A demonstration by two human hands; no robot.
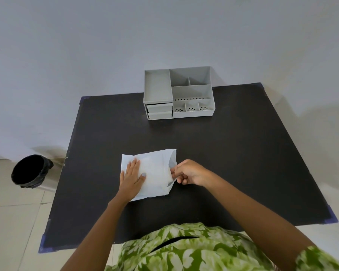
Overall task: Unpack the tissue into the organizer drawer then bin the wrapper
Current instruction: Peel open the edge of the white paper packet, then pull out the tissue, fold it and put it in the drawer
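A white tissue pack in its thin wrapper lies flat on the black table, near the front middle. My left hand rests flat on the pack's left half, fingers spread. My right hand pinches the wrapper's right end, which gapes a little. The grey organizer stands at the table's far edge, its two small drawers at the lower left front both closed.
A round bin with a black liner stands on the tiled floor to the left of the table. A pale wall rises behind the organizer. My green patterned top fills the bottom of the view.
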